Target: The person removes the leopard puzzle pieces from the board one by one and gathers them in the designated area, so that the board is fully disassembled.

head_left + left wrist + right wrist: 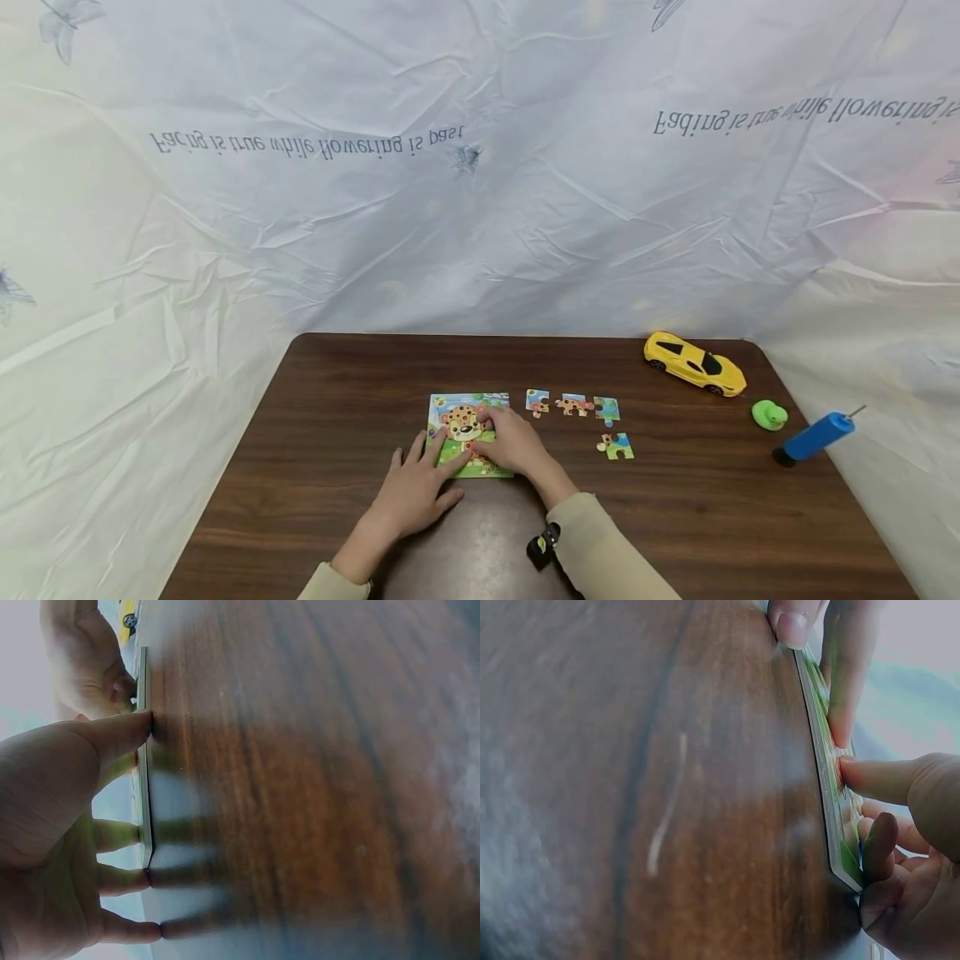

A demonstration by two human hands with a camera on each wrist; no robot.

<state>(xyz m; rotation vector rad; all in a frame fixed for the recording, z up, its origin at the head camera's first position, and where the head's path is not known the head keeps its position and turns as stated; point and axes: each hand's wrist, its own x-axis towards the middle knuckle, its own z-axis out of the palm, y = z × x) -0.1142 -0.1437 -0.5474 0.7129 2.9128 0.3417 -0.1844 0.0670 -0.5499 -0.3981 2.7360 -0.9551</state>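
Note:
A jigsaw puzzle (448, 403) with a spotted cartoon leopard lies flat on the brown table, below both hands. My left hand (414, 493) rests with fingers spread and fairly straight over its lower left part. In the left wrist view, the left thumb (124, 735) touches the puzzle's near edge. My right hand (517, 443) is on the right side of the puzzle, thumb and forefinger bent about a puzzle piece (487, 435), which they largely hide. In the right wrist view, the right thumb (881, 778) bears on the picture surface and other fingers curl beside the corner.
Loose puzzle pieces (575, 405) lie right of the puzzle, one piece (618, 447) nearer the front. Farther right are a yellow toy car (693, 363), a green rubber duck (768, 415) and a blue cylinder with a thin metal tip (819, 437). White printed sheeting (480, 250) hangs behind the table (360, 367).

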